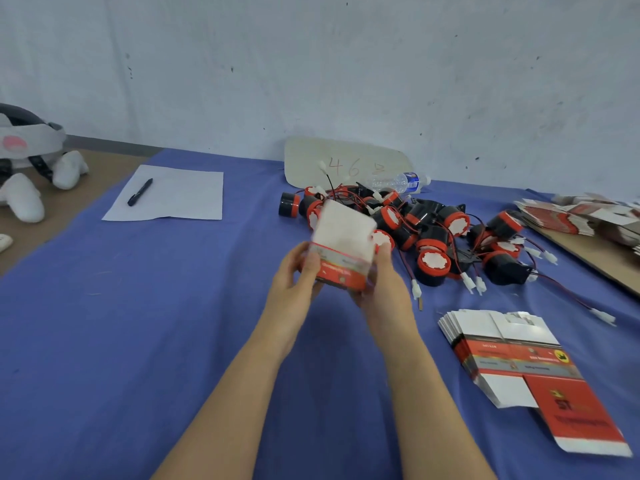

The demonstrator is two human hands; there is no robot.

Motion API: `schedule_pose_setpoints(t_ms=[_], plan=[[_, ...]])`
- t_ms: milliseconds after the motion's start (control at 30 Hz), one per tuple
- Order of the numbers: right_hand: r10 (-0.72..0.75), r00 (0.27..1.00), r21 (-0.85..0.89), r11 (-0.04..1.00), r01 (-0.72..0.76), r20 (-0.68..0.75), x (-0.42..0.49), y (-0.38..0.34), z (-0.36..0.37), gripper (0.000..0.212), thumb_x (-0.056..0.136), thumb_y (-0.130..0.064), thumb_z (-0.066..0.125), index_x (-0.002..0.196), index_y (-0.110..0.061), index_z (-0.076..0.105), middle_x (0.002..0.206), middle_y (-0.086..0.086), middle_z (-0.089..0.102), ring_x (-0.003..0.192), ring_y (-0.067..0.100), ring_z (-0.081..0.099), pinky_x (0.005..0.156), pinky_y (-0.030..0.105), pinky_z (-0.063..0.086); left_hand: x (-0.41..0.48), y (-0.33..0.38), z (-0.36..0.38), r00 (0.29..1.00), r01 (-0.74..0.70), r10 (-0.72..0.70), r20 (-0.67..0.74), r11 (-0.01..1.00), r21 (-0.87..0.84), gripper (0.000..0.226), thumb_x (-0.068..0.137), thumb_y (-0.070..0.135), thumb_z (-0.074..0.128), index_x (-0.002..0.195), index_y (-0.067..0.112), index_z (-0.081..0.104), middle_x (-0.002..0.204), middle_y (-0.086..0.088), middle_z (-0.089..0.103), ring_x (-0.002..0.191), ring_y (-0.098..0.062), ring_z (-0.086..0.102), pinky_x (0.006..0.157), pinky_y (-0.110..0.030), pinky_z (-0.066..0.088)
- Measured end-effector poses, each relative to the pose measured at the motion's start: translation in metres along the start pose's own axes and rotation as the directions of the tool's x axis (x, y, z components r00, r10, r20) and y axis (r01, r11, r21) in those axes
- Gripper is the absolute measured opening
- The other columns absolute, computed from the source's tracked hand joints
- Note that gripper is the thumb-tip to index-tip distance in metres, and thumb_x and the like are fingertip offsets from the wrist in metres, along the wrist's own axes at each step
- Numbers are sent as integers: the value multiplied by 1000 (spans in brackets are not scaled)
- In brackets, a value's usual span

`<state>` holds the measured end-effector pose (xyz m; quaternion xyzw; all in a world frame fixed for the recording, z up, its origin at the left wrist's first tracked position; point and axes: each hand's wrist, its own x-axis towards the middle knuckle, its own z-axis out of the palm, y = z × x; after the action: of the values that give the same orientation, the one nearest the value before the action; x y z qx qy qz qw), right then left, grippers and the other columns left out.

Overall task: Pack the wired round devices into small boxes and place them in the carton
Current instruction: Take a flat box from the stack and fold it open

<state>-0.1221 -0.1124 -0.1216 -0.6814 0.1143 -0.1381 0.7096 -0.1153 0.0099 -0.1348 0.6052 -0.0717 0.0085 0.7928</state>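
Note:
A small red and white box [341, 247] is held up above the blue tablecloth [138, 323], blurred by motion. My left hand [294, 282] grips its left side and my right hand [384, 285] grips its right side. Behind and to the right lies a pile of several black and red round devices [429, 237] with red and black wires ending in white plugs. A stack of flat, unfolded boxes [512, 355] lies on the cloth at the right. No carton is in view.
A white sheet of paper [173, 199] with a black pen [139, 192] lies at the back left. A plastic water bottle [401, 183] and a beige board marked 46 [346, 161] rest by the wall. More flat boxes [581, 216] lie far right. A headset [24, 143] sits far left.

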Motion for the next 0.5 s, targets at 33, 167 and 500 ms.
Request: schedule_pose_setpoints(t_ms=[33, 167, 500], plan=[[44, 999, 20, 999, -44, 27, -2, 2, 3, 29, 100, -39, 44, 105, -21, 65, 100, -5, 73, 92, 11, 65, 83, 31, 50, 0, -2, 0, 1000, -21, 20, 12, 990, 138, 33, 99, 31, 47, 131, 22, 48, 128, 6, 56, 118, -7, 54, 97, -23, 45], [-160, 987, -264, 952, 153, -7, 0, 15, 5, 28, 100, -28, 44, 119, -17, 61, 119, 0, 64, 107, 13, 59, 87, 30, 49, 3, -11, -3, 992, -41, 96, -88, 873, 486, 32, 97, 36, 47, 124, 20, 53, 127, 7, 53, 109, -4, 51, 81, -11, 42], [-253, 959, -412, 893, 181, -125, 2, 20, 0, 10, 98, -25, 49, 92, -32, 54, 78, -17, 56, 69, 0, 53, 50, 8, 38, -1, -13, -3, 960, -178, 268, -86, 815, 551, 8, 97, 32, 49, 102, 29, 53, 107, 15, 57, 87, 19, 53, 66, -2, 43]])
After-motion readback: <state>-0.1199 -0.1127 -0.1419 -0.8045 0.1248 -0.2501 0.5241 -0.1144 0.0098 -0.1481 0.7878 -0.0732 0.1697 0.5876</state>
